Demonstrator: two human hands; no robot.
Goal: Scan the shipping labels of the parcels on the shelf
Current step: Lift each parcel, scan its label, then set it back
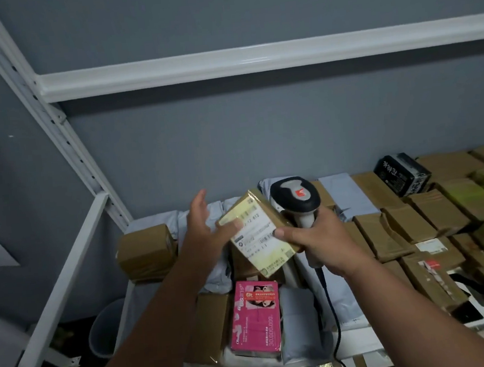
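Note:
A small tan parcel (257, 234) with a white shipping label facing up is tilted above the shelf's left end. My right hand (322, 240) grips the handle of a black and grey barcode scanner (294, 196), and its thumb presses the parcel's right edge. The scanner head sits just behind the parcel, and its black cable hangs down past my wrist. My left hand (203, 224) is spread with straight fingers, and a fingertip touches the label's left side.
Brown taped parcels (413, 221) fill the shelf's right side, with a black box (401, 173) at the back. A pink box (255, 319), a brown parcel (145, 250) and grey mailer bags (341, 192) lie around my hands. A white shelf beam (166, 72) runs overhead; a bin (104, 330) stands below left.

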